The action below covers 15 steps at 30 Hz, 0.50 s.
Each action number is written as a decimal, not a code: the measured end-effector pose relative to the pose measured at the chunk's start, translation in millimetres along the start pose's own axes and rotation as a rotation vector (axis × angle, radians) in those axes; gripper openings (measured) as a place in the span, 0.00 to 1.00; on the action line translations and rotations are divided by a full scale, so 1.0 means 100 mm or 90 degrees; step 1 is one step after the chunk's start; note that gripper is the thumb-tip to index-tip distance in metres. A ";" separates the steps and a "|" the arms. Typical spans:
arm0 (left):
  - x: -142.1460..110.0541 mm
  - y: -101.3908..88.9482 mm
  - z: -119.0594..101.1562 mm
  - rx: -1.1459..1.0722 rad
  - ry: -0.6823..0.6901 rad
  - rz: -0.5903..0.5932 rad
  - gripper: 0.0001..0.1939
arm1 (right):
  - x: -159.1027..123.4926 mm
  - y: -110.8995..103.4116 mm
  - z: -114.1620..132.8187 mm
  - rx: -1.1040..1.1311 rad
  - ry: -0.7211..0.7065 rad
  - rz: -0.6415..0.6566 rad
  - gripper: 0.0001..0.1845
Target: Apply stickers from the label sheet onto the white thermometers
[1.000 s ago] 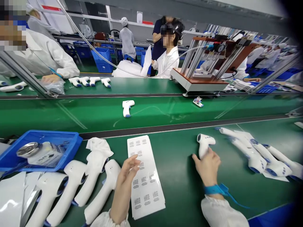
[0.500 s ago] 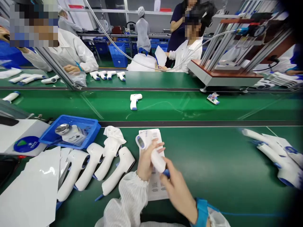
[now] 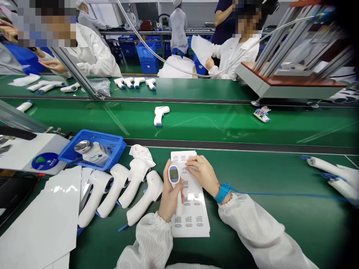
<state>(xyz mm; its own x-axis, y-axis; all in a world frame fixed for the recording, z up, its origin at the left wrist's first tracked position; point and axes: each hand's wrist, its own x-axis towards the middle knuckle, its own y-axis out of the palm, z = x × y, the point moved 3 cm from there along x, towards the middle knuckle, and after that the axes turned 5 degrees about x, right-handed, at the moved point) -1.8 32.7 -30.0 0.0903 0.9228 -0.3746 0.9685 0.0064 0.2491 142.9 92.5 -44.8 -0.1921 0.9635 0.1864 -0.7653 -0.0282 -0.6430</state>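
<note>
My left hand (image 3: 171,192) is wrapped round the handle of a white infrared thermometer (image 3: 174,174), upright with its small grey screen facing me. Under and beside it lies a sheet of printed labels (image 3: 193,209), partly covered by both hands. At the upper part of that sheet, my right hand (image 3: 204,172) has its fingers bent and drawn together against the surface. Whether a label is between those fingertips is too small to tell. A blue strap (image 3: 223,192) with a cord circles the right wrist.
Several white thermometers (image 3: 146,198) lie left of the sheet, one topped by a crumpled white cloth (image 3: 141,155). Behind them is a blue tray (image 3: 117,158) holding a metal-lidded bottle. More thermometers (image 3: 325,166) lie at far right. One thermometer (image 3: 159,116) rests on the green belt. Co-workers sit opposite.
My right hand has left the thermometer's handle end and moved up to the label sheet. The left hand has turned the thermometer upright, screen towards me. The view has shifted slightly.
</note>
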 end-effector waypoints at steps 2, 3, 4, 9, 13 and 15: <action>0.03 0.00 0.02 0.004 -0.002 0.020 0.40 | 0.01 0.04 -0.02 0.009 0.014 -0.002 0.07; 0.04 0.00 0.02 0.006 -0.004 0.028 0.40 | 0.01 0.06 -0.03 0.012 0.021 -0.002 0.06; 0.05 0.00 0.02 0.007 -0.007 0.032 0.40 | 0.02 0.07 -0.04 0.016 0.029 -0.001 0.06; 0.05 0.01 0.00 0.016 -0.008 0.017 0.40 | 0.11 0.08 0.00 0.028 0.051 0.015 0.05; 0.05 0.01 0.02 0.023 0.003 0.037 0.39 | 0.01 -0.09 0.21 0.082 -0.001 0.088 0.07; 0.05 0.01 0.02 0.029 0.012 0.044 0.39 | -0.12 -0.22 0.35 0.173 -0.004 0.173 0.08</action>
<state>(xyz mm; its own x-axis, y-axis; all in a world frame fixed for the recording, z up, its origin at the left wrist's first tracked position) 0.3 36.0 -33.5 0.1540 0.9274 -0.3408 0.9696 -0.0754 0.2330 140.6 72.2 -7.1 -0.4140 0.9093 0.0408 -0.8203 -0.3533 -0.4498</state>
